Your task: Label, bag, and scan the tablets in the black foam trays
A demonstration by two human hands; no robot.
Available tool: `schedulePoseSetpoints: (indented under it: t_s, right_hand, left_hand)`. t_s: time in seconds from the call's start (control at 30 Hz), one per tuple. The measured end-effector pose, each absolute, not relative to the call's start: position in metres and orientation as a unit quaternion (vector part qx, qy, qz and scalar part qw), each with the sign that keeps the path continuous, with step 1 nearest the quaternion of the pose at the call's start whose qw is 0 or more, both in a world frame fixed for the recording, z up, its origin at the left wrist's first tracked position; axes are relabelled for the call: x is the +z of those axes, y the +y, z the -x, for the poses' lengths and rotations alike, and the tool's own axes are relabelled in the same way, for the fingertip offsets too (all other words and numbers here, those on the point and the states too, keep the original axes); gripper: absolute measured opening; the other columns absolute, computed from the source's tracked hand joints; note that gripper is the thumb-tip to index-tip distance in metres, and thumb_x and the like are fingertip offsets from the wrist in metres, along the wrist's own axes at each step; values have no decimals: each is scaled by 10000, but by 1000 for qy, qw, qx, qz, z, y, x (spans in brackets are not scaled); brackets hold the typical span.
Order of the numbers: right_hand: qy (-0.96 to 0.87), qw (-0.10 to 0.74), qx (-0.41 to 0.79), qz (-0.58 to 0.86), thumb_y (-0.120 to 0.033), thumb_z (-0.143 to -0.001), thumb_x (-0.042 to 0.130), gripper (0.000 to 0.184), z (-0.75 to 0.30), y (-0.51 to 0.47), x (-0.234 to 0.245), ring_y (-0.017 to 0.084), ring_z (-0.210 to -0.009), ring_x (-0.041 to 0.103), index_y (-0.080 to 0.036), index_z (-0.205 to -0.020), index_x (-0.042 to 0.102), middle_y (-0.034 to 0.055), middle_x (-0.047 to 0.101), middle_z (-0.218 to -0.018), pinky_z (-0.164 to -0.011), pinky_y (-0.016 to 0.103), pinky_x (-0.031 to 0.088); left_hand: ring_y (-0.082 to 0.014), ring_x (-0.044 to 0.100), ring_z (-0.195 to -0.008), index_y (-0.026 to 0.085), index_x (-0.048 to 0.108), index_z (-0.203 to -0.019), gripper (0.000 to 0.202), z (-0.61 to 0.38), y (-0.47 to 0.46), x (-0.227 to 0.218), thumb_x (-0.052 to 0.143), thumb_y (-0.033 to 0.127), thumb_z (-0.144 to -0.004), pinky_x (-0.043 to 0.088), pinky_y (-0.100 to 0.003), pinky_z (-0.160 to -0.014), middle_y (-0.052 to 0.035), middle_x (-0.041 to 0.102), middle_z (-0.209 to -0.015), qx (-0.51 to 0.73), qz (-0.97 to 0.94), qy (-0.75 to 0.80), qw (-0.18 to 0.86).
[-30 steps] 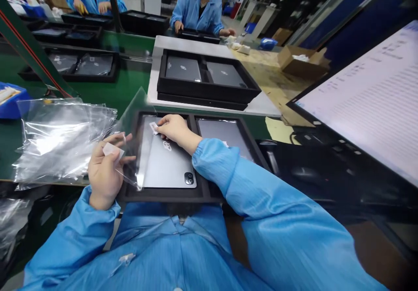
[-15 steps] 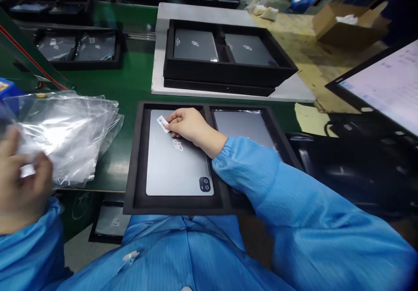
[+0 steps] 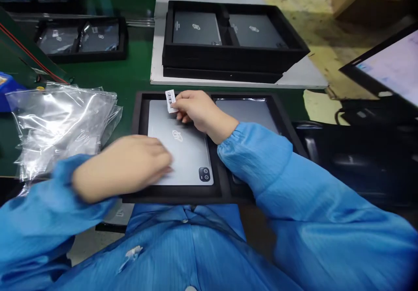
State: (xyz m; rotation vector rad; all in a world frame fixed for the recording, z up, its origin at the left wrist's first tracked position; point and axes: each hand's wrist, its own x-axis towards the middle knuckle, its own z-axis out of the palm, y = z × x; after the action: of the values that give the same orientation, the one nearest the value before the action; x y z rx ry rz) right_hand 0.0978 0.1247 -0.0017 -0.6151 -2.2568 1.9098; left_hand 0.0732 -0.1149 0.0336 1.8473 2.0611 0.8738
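Between the thumb and fingers of my right hand is a small white barcode label, held over the top edge of a silver tablet. The tablet lies back up, its camera block at the lower right, in the left compartment of a black foam tray. My left hand is over the tablet's left side, smeared by motion, so its fingers cannot be made out. A second tablet under clear film fills the right compartment, partly covered by my right arm.
Clear plastic bags are piled at the left on the green table. Stacked black trays with tablets stand on a white board behind. Another tray sits at the back left. A monitor rises at the right.
My left hand has swung right from beside the bags to over the tablet. My right hand has turned the label more upright, near the tablet's top edge. The view has shifted slightly.
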Motion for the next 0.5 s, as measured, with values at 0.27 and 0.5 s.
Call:
schedulePoseSetpoints:
  t_s: [0.27, 0.5]
  right_hand:
    - [-752, 187, 583, 246, -186, -807, 812, 281, -162, 172, 31, 152, -579, 714, -177, -695, 555, -5, 627, -634, -539, 197, 521]
    - [-693, 131, 623, 338, -62, -861, 670, 307, -166, 148, 23, 142, -488, 652, -194, -623, 528, -8, 591, -498, -471, 201, 490]
  left_hand:
    - [-303, 627, -1129, 134, 639, -1119, 439, -84, 11, 4, 457, 530, -1068, 454, -440, -974, -172, 685, -1226, 49, -820, 566, 65]
    - [-255, 631, -892, 173, 626, -899, 533, -61, -7, 24, 294, 542, -1094, 461, -410, -866, -127, 694, -909, 195, -799, 568, 32]
